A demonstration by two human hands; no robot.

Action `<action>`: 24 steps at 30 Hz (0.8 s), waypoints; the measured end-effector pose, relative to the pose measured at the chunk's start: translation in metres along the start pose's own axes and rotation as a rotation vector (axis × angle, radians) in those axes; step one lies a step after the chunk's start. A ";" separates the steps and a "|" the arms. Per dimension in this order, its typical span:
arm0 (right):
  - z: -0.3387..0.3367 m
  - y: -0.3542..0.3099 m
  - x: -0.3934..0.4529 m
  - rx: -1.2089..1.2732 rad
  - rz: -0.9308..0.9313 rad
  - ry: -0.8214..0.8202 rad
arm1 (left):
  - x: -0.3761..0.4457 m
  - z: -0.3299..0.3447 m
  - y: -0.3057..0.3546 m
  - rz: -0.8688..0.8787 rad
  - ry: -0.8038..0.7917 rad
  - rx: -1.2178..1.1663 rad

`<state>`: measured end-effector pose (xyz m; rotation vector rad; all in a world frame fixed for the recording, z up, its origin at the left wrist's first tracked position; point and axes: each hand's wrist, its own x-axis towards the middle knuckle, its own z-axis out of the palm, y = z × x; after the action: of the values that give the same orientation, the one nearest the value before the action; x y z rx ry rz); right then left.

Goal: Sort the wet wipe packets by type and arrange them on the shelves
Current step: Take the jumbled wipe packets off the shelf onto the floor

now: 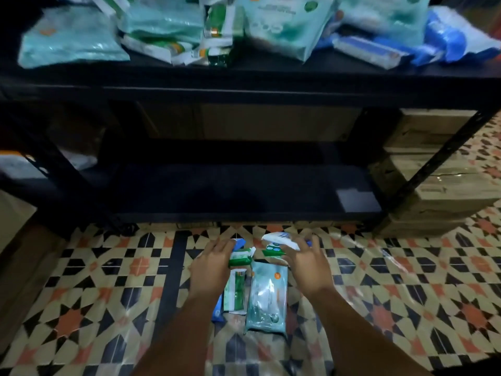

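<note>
Low centre of frame, on the tiled floor [108,267]: left hand [214,263] fingers clamp a green packet [241,257]; right hand [306,260] fingers pinch a white-blue packet [282,238]. Gathering step. Next: lift to the empty lower shelf [217,191], grouping by type.

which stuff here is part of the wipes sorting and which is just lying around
Part of the job:
- packets on the floor: teal packet, green-and-white packet
- packets in the left hand and right hand
- packets piled on the top shelf
- bare lower shelf

Just lying about:
- cardboard boxes right of the rack
- patterned floor
</note>
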<state>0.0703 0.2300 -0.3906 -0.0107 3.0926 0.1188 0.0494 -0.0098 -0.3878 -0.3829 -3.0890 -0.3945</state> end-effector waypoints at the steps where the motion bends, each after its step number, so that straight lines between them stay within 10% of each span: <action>1: 0.003 -0.002 0.004 -0.017 -0.016 -0.027 | 0.003 0.007 -0.003 -0.004 -0.009 -0.020; 15: 0.025 -0.011 0.026 0.331 0.104 -0.215 | 0.022 0.037 -0.009 -0.057 -0.094 -0.113; 24: -0.012 -0.002 0.011 0.431 0.174 -0.094 | 0.020 0.012 -0.001 0.020 0.133 0.009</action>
<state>0.0591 0.2273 -0.3793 0.2700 2.9499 -0.5240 0.0303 -0.0026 -0.3986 -0.3712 -2.9549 -0.3890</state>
